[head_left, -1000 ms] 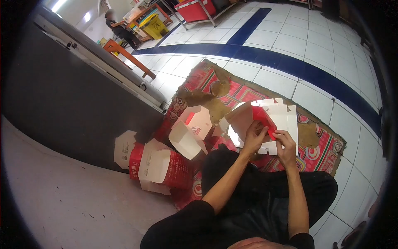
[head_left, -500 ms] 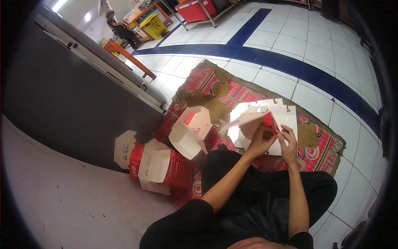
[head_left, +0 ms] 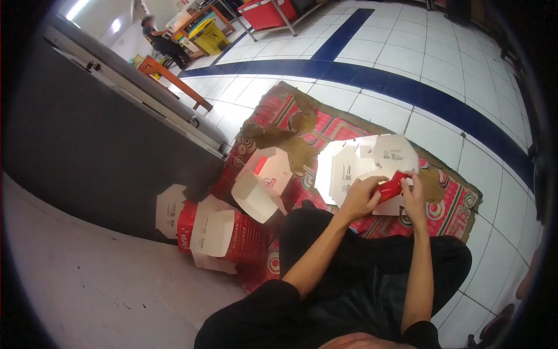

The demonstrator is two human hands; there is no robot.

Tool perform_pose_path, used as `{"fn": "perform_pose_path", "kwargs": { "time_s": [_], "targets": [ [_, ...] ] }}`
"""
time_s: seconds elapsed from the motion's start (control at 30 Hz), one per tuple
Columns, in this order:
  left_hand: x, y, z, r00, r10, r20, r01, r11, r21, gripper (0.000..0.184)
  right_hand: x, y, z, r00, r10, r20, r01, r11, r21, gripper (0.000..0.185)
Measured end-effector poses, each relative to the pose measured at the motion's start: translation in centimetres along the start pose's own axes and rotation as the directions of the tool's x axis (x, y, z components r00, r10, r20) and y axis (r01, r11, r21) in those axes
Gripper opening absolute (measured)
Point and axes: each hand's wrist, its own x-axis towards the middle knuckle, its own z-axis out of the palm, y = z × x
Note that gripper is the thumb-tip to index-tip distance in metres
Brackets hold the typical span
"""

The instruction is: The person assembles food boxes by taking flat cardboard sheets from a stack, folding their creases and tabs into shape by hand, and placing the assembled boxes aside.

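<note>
Between my two hands is a red and white carton, partly folded, its white printed flap raised beyond the fingers. My left hand grips its red side from the left. On the right edge, my right hand pinches the red part. Flat white card sheets lie under and behind the carton on the mat. Left of them stands an open carton with a white inside. Nearer the wall, several red and white folded cartons rest together.
A worn red patterned mat covers the tiled floor. A dark panel stands at the left. Farther back are an orange table leg, a yellow bin, a red box and a person.
The carton in my hands has turned, so its printed flap now faces up toward the right instead of leaning left. Both hands stay on it. The whole view has shifted slightly.
</note>
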Motion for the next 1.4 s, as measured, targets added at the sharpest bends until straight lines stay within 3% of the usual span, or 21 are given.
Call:
{"fn": "perform_pose_path", "kwargs": {
  "time_s": [0.03, 0.07, 0.13, 0.17, 0.2, 0.27, 0.3, 0.33, 0.4, 0.43, 0.5, 0.63, 0.7, 0.83, 0.9, 0.97, 1.0, 1.1, 1.13, 1.33, 1.4],
  "targets": [
    [0.1, 0.2, -0.1, 0.992, -0.111, -0.053, 0.106, 0.991, -0.087, 0.030, 0.1, 0.1, 0.0, 0.993, 0.090, -0.069, -0.083, 0.991, 0.102, 0.033],
    [0.3, 0.2, -0.1, 0.992, -0.111, -0.052, 0.106, 0.990, -0.089, 0.030, 0.3, 0.4, -0.1, 0.993, 0.091, -0.070, -0.084, 0.991, 0.100, 0.033],
    [0.6, -0.8, 0.4, 0.967, -0.207, -0.150, 0.176, 0.965, -0.196, 0.028, 0.6, 0.4, -0.4, 0.954, 0.282, -0.107, -0.188, 0.834, 0.519, 0.030],
    [0.6, -1.6, 0.9, 0.969, -0.158, -0.188, 0.126, 0.977, -0.172, 0.027, 0.4, 0.5, -0.1, 0.957, 0.267, -0.115, -0.163, 0.821, 0.547, 0.026],
    [0.6, -1.3, 0.9, 0.970, -0.159, -0.187, 0.126, 0.976, -0.177, 0.027, 0.3, 0.5, -0.1, 0.956, 0.268, -0.118, -0.164, 0.824, 0.543, 0.026],
    [0.5, -0.9, 0.8, 0.966, -0.179, -0.188, 0.150, 0.976, -0.159, 0.027, 0.1, 0.5, 0.2, 0.989, -0.151, 0.000, 0.147, 0.968, 0.201, 0.026],
    [0.5, -1.0, 0.9, 0.966, -0.180, -0.187, 0.150, 0.975, -0.163, 0.027, -0.7, -2.9, -0.2, 0.984, -0.140, 0.109, 0.132, 0.988, 0.074, 0.028],
    [0.4, -1.4, 1.0, 0.977, -0.122, -0.177, 0.090, 0.980, -0.180, 0.025, -0.8, -2.6, 0.0, 0.984, -0.139, 0.109, 0.131, 0.989, 0.073, 0.028],
    [0.2, -1.6, 0.7, 0.984, -0.067, -0.167, 0.034, 0.980, -0.194, 0.024, -1.3, -2.0, 0.7, 0.936, -0.319, 0.148, 0.337, 0.934, -0.118, 0.030],
    [0.1, -1.6, 0.4, 0.987, -0.109, -0.116, 0.090, 0.983, -0.160, 0.023, -1.3, -2.1, 0.9, 0.937, -0.317, 0.148, 0.335, 0.935, -0.117, 0.030],
    [0.1, -1.6, 0.1, 0.986, -0.152, -0.066, 0.142, 0.981, -0.128, 0.024, -1.4, -2.5, 0.9, 0.995, -0.090, 0.039, 0.092, 0.994, -0.049, 0.030],
    [0.5, -2.3, 0.1, 0.990, -0.143, -0.021, 0.141, 0.989, -0.050, 0.024, -1.0, 0.0, 1.6, 0.986, 0.014, -0.166, -0.019, 0.999, -0.029, 0.029],
    [0.5, -2.5, 0.1, 0.995, -0.097, -0.005, 0.097, 0.995, 0.007, 0.023, -1.1, 0.4, 1.5, 0.985, -0.153, -0.077, 0.139, 0.977, -0.159, 0.027],
    [-0.1, -2.3, -0.7, 0.998, -0.048, -0.035, 0.047, 0.999, -0.025, 0.022, -1.2, -0.7, 1.8, 0.991, -0.124, 0.056, 0.125, 0.992, -0.018, 0.027],
    [-0.2, -2.4, -0.7, 0.999, -0.030, -0.022, 0.030, 1.000, 0.001, 0.022, -1.3, -1.3, 1.8, 0.988, -0.018, 0.151, 0.004, 0.996, 0.094, 0.029],
    [0.2, -2.9, -0.3, 0.986, 0.129, -0.103, -0.129, 0.992, 0.006, 0.015, -1.2, -0.5, 2.1, 0.983, -0.050, 0.174, 0.026, 0.991, 0.135, 0.031],
    [0.4, -3.2, -0.3, 0.986, 0.128, -0.106, -0.128, 0.992, 0.003, 0.015, -1.1, -0.2, 2.2, 0.977, -0.082, 0.196, 0.047, 0.983, 0.175, 0.034],
    [-0.2, -3.2, -0.4, 0.973, 0.153, -0.171, -0.150, 0.988, 0.028, 0.016, -0.6, 1.0, 2.0, 0.968, -0.043, 0.249, 0.008, 0.990, 0.141, 0.037],
    [-0.2, -2.4, -0.8, 0.967, 0.141, -0.214, -0.149, 0.989, -0.020, 0.017, -0.4, 0.9, 1.5, 0.936, -0.276, 0.220, 0.282, 0.959, 0.003, 0.047],
    [-1.1, 1.2, -4.5, 0.978, 0.165, -0.129, -0.160, 0.986, 0.050, 0.024, -2.2, -4.7, 1.8, 0.914, -0.233, 0.332, 0.251, 0.968, -0.011, 0.072],
    [-1.8, 3.5, -6.7, 0.981, 0.170, -0.090, -0.159, 0.980, 0.118, 0.025, -2.8, -5.8, 2.2, 0.914, -0.347, 0.211, 0.350, 0.937, 0.027, 0.077]
  ]
}}
